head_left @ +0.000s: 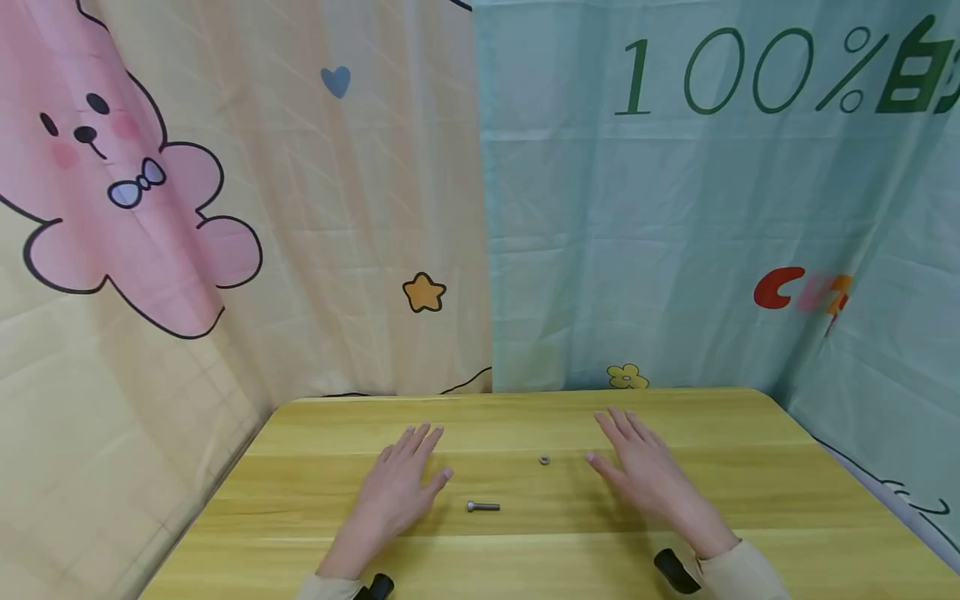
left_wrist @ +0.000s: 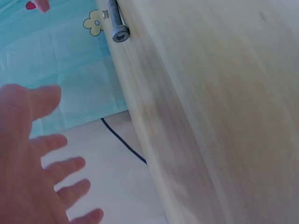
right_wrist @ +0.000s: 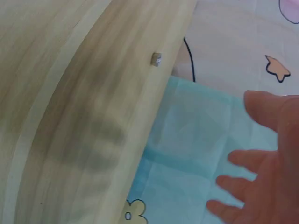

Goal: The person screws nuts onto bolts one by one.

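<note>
Plainly, neither hand grips anything: the left hand (head_left: pixel 399 487) and the right hand (head_left: pixel 648 467) both have extended fingers and hold nothing, seemingly hovering over the table. Just beside the left thumb lies a grey metal bolt with a cylindrical head and a hex recess (head_left: pixel 483 507), on its side with the head towards the left hand. Between the hands, closer to the right thumb and farther from the person than the bolt, sits a small grey metal nut (head_left: pixel 544 460), apart from the bolt.

Both of these 2 pieces look rigid, hard to damage and light enough for 2 fingertips. The bolt would probably roll if nudged; its thicker head offers the surest pinch and leaves the shank exposed. The nut, so small and smooth, could slip or skitter, so thumb and forefinger on opposite outer sides should suit, keeping the hole uncovered.

Under everything is a yellowish wood-grain table (head_left: pixel 570 562); beyond its far edge hang a cream printed curtain (head_left: pixel 390 192) and a pale blue-green printed curtain (head_left: pixel 570 250).
</note>
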Demonstrator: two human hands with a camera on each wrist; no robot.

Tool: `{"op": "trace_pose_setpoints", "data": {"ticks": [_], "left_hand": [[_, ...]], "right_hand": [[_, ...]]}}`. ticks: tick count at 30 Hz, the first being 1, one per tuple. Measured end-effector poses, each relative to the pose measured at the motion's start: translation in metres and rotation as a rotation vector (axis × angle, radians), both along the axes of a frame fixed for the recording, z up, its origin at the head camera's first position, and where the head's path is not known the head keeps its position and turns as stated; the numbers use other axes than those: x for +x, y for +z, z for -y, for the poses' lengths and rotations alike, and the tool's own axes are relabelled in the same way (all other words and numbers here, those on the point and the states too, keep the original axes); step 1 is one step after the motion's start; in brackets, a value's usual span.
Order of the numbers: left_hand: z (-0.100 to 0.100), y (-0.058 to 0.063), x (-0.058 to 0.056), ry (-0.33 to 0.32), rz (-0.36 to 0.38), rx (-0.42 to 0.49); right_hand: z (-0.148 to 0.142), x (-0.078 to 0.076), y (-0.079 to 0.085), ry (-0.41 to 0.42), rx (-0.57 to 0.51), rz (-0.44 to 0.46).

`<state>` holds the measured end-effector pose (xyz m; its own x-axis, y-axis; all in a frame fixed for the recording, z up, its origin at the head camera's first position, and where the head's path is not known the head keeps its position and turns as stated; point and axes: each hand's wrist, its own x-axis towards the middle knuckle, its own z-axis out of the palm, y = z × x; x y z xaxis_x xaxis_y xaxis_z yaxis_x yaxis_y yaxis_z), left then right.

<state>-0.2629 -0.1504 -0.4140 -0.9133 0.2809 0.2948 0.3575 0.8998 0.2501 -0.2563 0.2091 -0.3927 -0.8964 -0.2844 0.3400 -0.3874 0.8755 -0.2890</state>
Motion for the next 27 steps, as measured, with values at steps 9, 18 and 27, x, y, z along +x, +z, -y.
{"op": "trace_pose_setpoints", "data": {"ticks": [9,18,27], "left_hand": [[0.003,-0.001,-0.011,-0.245,0.124,0.149],[0.001,-0.009,-0.021,-0.376,0.288,0.224],[-0.007,-0.017,-0.027,-0.428,0.311,0.279]], "right_hand": [[0.002,-0.027,-0.01,0.147,-0.142,0.072],[0.008,-0.057,-0.023,0.254,-0.303,0.215],[0.021,-0.076,-0.032,0.322,-0.304,0.293]]}}
